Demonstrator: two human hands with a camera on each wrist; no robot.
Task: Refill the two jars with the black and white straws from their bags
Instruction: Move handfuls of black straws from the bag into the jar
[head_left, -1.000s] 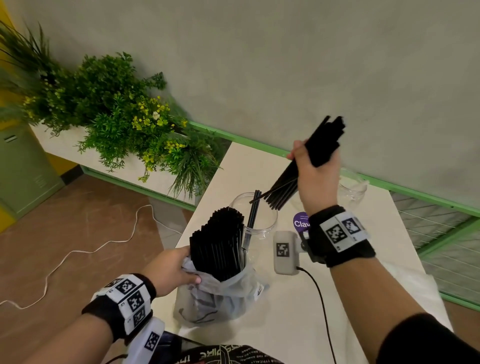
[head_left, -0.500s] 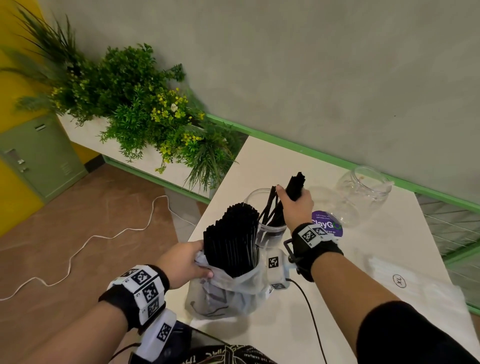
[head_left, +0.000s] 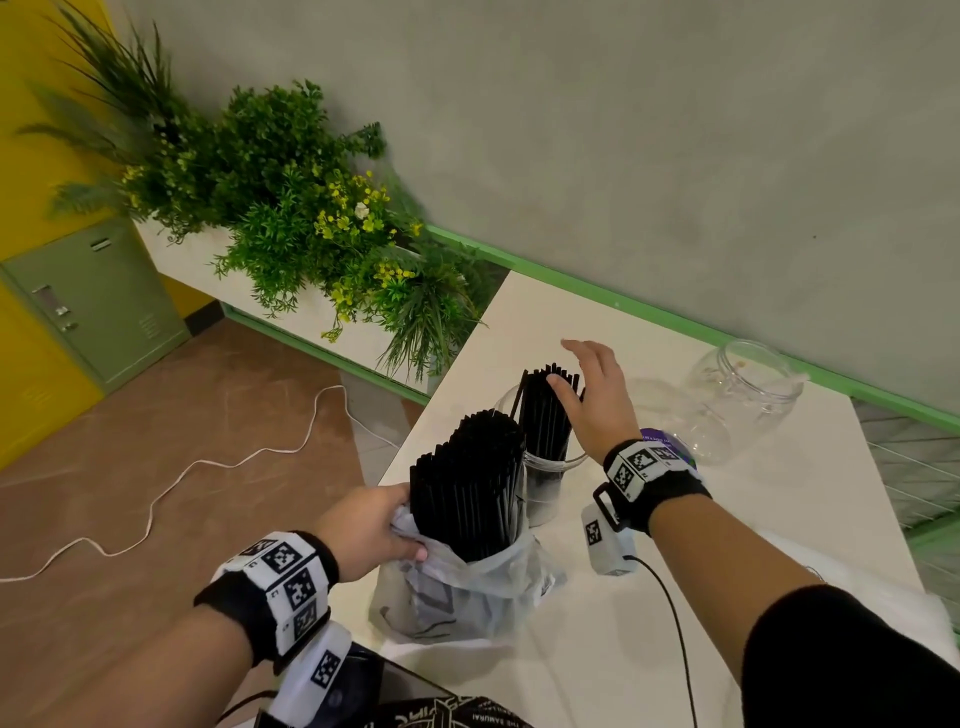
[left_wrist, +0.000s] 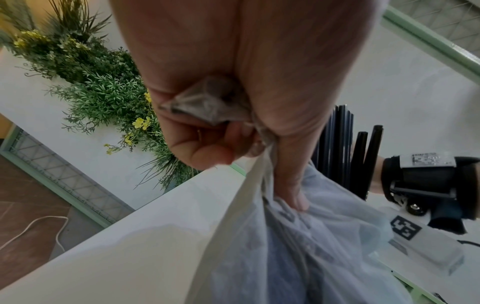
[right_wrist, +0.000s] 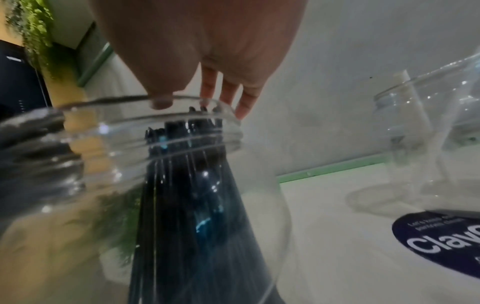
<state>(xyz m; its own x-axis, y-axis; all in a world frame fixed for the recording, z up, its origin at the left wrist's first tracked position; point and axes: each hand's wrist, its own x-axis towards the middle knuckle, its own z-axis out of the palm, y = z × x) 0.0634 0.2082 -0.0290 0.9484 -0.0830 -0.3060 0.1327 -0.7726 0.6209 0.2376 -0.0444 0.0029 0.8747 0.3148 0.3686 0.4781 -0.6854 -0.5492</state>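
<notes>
A clear plastic bag (head_left: 467, 597) stands on the white table (head_left: 727, 545), with a thick bundle of black straws (head_left: 467, 483) upright in it. My left hand (head_left: 363, 525) grips the bag's gathered rim (left_wrist: 207, 107) at its left side. Behind the bag a clear jar (head_left: 545, 478) holds a smaller bunch of black straws (head_left: 545, 410) (right_wrist: 187, 185). My right hand (head_left: 592, 395) hovers just over those straws with fingers (right_wrist: 228, 94) spread and straight, holding nothing. A second clear jar (head_left: 737, 400) (right_wrist: 428, 133) stands empty at the back right. No white straws show.
A round purple sticker (right_wrist: 441, 244) lies on the table by my right wrist. A white planter of green plants (head_left: 311, 234) borders the table's left far corner. A green rail (head_left: 675, 322) runs along the wall. A white cord (head_left: 208, 462) lies on the floor at left.
My right hand brought a handful of black straws down into the near jar and let go; it now hovers open above them. My left hand kept hold of the bag.
</notes>
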